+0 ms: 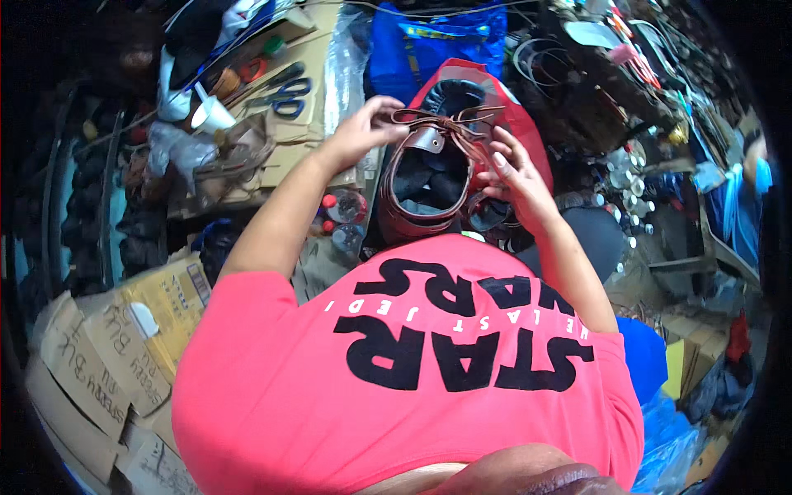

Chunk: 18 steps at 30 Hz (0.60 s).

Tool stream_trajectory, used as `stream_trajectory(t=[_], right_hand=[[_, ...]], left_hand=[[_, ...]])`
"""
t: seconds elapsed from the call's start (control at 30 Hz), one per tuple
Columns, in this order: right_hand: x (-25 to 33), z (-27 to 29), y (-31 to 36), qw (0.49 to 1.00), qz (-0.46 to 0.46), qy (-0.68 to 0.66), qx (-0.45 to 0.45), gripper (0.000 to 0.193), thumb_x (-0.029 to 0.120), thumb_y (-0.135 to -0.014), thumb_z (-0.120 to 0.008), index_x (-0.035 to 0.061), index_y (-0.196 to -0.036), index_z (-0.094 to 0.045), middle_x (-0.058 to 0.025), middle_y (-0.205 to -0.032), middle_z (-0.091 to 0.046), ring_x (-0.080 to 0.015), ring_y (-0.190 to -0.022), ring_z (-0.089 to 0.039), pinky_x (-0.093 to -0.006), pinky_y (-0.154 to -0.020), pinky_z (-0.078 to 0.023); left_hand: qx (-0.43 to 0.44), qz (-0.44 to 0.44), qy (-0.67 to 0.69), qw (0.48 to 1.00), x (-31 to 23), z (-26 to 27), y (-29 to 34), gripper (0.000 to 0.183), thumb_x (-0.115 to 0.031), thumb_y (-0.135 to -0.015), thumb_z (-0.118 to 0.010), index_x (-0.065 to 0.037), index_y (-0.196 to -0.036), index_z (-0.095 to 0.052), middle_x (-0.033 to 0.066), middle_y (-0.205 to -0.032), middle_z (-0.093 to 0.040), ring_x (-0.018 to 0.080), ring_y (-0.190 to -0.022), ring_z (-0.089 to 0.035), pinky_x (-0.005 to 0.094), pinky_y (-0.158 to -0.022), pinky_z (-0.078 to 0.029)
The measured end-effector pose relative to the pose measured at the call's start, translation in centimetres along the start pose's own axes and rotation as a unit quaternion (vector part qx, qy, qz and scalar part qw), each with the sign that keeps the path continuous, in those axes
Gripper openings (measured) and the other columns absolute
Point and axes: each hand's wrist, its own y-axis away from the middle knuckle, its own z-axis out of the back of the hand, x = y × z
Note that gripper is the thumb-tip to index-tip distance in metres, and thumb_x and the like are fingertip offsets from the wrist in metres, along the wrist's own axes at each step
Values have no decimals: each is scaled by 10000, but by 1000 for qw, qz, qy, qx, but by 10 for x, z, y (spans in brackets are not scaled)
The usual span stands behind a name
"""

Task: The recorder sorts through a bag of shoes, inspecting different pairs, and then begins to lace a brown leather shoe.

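Observation:
In front of me a bundle of brown leather straps (396, 198) is coiled into an upright loop, with dark items inside it. Thin brown strap ends (450, 122) are tied together across its far side, beside a small brown leather tab (426, 140) with a metal eyelet. My left hand (367, 132) is at the far left of the loop, its fingers curved and apart from the thumb, close to a strap end; whether it touches is unclear. At the right side, my right hand (521, 177) has its fingers spread near the straps, holding nothing visible.
A red bag (528, 124) lies behind the loop, with a blue bag (437, 49) beyond. Blue-handled scissors (289, 106) and a white cup (213, 114) rest at left on cardboard (301, 153). Plastic bottles (351, 206) stand near my left forearm; several small bottles (631, 186) are at right.

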Motion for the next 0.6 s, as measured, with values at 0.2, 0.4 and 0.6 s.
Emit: stream_trajectory(t=[0.2,0.4,0.6], right_hand=[[-49,-18,-8,983,-42,-67,165,777,297,-815,-643,35,-1405,-210,-103,-1214,-491,-177,-1082,-499,-314,-947,-387],[-18,28,1,987,142,40,-59,752,100,-730,-616,31,-1390,-262,-100,-1257,-465,-173,-1115,-462,-282,-945,-374],[38,115,78,959,77,-163,-219,395,81,-771,-570,4,-1155,-523,-119,-1003,-620,-237,-906,-608,-339,-841,-480]], left_hand=[[-32,-48,-88,994,22,-70,33,669,-377,-854,-539,33,-1343,-337,187,-1437,-205,245,-1312,-258,361,-1064,-222],[14,-227,142,963,-50,-118,-1,767,-440,-853,-547,-58,-1417,-196,181,-1442,-202,248,-1299,-293,381,-1059,-235],[128,-54,87,987,9,-162,-109,451,-321,-828,-603,-51,-1183,-535,100,-1174,-533,158,-1018,-507,330,-882,-407]])
